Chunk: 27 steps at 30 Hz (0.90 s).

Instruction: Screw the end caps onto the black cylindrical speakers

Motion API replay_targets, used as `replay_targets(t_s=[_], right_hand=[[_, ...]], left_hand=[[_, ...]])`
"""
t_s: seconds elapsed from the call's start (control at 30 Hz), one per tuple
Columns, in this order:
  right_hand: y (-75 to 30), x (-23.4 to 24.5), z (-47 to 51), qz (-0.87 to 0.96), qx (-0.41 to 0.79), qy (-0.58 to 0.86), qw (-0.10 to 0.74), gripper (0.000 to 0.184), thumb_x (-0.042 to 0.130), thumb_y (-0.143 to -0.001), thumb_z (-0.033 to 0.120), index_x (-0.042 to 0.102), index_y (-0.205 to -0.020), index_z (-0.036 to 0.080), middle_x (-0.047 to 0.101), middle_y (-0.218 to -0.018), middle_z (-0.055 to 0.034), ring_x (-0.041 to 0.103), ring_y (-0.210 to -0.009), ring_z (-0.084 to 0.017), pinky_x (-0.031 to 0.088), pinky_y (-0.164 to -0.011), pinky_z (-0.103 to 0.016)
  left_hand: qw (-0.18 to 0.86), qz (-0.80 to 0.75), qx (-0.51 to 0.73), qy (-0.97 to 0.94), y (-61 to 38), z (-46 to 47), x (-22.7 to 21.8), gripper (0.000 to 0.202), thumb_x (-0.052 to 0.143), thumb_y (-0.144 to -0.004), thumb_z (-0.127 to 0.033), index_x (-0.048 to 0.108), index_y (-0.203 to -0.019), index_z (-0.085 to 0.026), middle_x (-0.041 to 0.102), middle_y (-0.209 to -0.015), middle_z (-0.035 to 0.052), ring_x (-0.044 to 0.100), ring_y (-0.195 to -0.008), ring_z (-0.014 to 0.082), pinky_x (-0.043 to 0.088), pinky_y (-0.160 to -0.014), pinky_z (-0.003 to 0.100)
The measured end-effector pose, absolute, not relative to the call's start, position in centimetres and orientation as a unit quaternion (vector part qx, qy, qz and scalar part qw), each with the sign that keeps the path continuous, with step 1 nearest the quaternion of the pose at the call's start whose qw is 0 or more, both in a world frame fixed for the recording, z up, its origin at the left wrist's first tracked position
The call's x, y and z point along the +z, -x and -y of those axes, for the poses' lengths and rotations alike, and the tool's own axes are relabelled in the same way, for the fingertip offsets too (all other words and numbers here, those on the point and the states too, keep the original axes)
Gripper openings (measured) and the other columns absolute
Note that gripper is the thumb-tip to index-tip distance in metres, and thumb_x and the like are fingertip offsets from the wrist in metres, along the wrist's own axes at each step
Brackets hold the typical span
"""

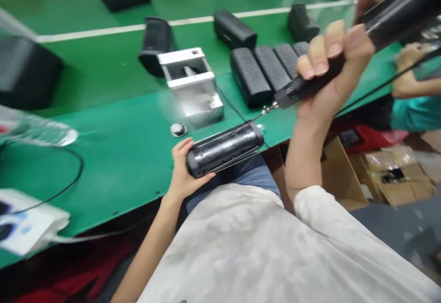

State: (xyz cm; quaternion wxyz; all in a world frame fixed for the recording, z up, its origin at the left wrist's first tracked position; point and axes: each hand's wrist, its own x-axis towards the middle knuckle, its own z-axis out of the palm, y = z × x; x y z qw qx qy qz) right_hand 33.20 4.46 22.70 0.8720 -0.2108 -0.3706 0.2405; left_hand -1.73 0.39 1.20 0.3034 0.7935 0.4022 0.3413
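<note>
My left hand (182,170) cradles a black cylindrical speaker (223,149) near the front edge of the green workbench (103,78). My right hand (327,73) is raised and grips a black corded hand tool (396,16). Its thin metal tip (270,108) points down at the speaker's far end, close to it, though contact is hard to judge. A row of black speaker bodies (250,77) lies beyond, next to a metal jig (188,75). A small round metal disc (178,129) rests near my left hand.
A co-worker's hand (408,82) and teal sleeve are at the right. Cardboard boxes (396,174) lie on the floor below the bench edge. At the left are a plastic bottle (37,131), a black cable and a white device (27,220).
</note>
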Motion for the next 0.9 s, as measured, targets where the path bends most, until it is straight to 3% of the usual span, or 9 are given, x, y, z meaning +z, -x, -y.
replay_targets(t_s=[0.07,0.13,0.2,0.27,0.43,0.53,0.63,0.73,0.9], right_hand=[[-30.9,23.6,-7.3,0.421,0.219,0.212,0.854,0.021,0.072,-0.089,0.042,0.055,-0.094,0.031,0.033,-0.072,0.0069,0.025,-0.050,-0.012,0.025,-0.041,-0.026],[-28.0,23.8,-9.8,0.485,0.197,0.222,0.822,0.022,0.069,-0.095,0.038,0.050,-0.087,0.030,0.034,-0.070,0.0069,0.033,-0.047,-0.012,0.030,-0.043,-0.027],[-25.3,23.5,-11.9,0.527,0.174,0.231,0.799,0.016,0.069,-0.097,0.038,0.054,-0.102,0.032,0.036,-0.069,0.0095,0.035,-0.045,-0.012,0.033,-0.044,-0.028],[-23.2,22.9,-13.6,0.557,0.170,0.252,0.773,0.027,0.069,-0.097,0.042,0.052,-0.116,0.035,0.041,-0.070,0.0114,0.037,-0.044,-0.013,0.037,-0.045,-0.031],[-20.9,22.4,-14.5,0.607,0.208,0.327,0.694,0.031,0.072,-0.098,0.054,0.052,-0.117,0.041,0.052,-0.081,0.0081,0.053,-0.054,-0.018,0.047,-0.057,-0.036],[-20.4,23.0,-13.5,0.606,0.234,0.406,0.642,0.025,0.071,-0.103,0.047,0.051,-0.118,0.043,0.057,-0.087,0.0073,0.057,-0.061,-0.020,0.053,-0.064,-0.037],[-20.3,23.1,-13.3,0.603,0.238,0.392,0.653,0.021,0.068,-0.104,0.038,0.053,-0.117,0.042,0.054,-0.085,0.0069,0.054,-0.059,-0.019,0.053,-0.062,-0.037],[-20.3,22.6,-13.6,0.598,0.247,0.397,0.651,0.025,0.072,-0.102,0.040,0.053,-0.118,0.042,0.056,-0.089,0.0064,0.052,-0.060,-0.018,0.051,-0.060,-0.036],[-18.7,22.8,-11.2,0.583,0.244,0.399,0.664,0.025,0.066,-0.105,0.035,0.051,-0.125,0.036,0.051,-0.087,0.0049,0.049,-0.059,-0.015,0.051,-0.058,-0.031]], left_hand=[[0.330,-0.385,0.338,-0.793,1.7,-0.5,1.4,0.111,0.097,-0.087,-0.062,0.038,-0.174,-0.025,0.052,-0.169,0.0202,0.055,-0.161,0.0435,0.046,-0.137,0.067],[0.335,-0.377,0.350,-0.789,1.8,-0.4,1.6,0.115,0.098,-0.089,-0.056,0.032,-0.179,-0.029,0.053,-0.170,0.0194,0.058,-0.160,0.0420,0.048,-0.136,0.065],[0.336,-0.370,0.368,-0.784,1.8,-0.2,1.6,0.120,0.099,-0.089,-0.053,0.026,-0.182,-0.032,0.054,-0.170,0.0189,0.060,-0.159,0.0415,0.050,-0.135,0.064],[0.351,-0.358,0.380,-0.777,1.7,0.0,1.4,0.124,0.098,-0.090,-0.052,0.019,-0.185,-0.035,0.053,-0.171,0.0192,0.061,-0.158,0.0411,0.052,-0.133,0.063],[0.387,-0.372,0.356,-0.765,1.4,0.3,1.0,0.140,0.101,-0.087,-0.057,0.006,-0.187,-0.033,0.051,-0.171,0.0221,0.062,-0.157,0.0428,0.053,-0.132,0.065],[0.391,-0.388,0.342,-0.761,1.4,0.3,1.0,0.144,0.104,-0.083,-0.058,0.007,-0.185,-0.030,0.051,-0.172,0.0234,0.062,-0.158,0.0435,0.052,-0.133,0.065],[0.397,-0.394,0.344,-0.754,1.3,0.4,1.1,0.137,0.105,-0.082,-0.057,0.015,-0.183,-0.029,0.053,-0.171,0.0224,0.062,-0.159,0.0431,0.053,-0.134,0.063],[0.405,-0.406,0.344,-0.744,1.2,0.5,1.4,0.131,0.106,-0.080,-0.057,0.024,-0.179,-0.028,0.053,-0.172,0.0215,0.062,-0.159,0.0436,0.052,-0.135,0.063],[0.417,-0.400,0.347,-0.739,0.9,0.5,1.8,0.127,0.105,-0.080,-0.058,0.028,-0.176,-0.028,0.051,-0.172,0.0215,0.059,-0.160,0.0447,0.050,-0.136,0.064]])
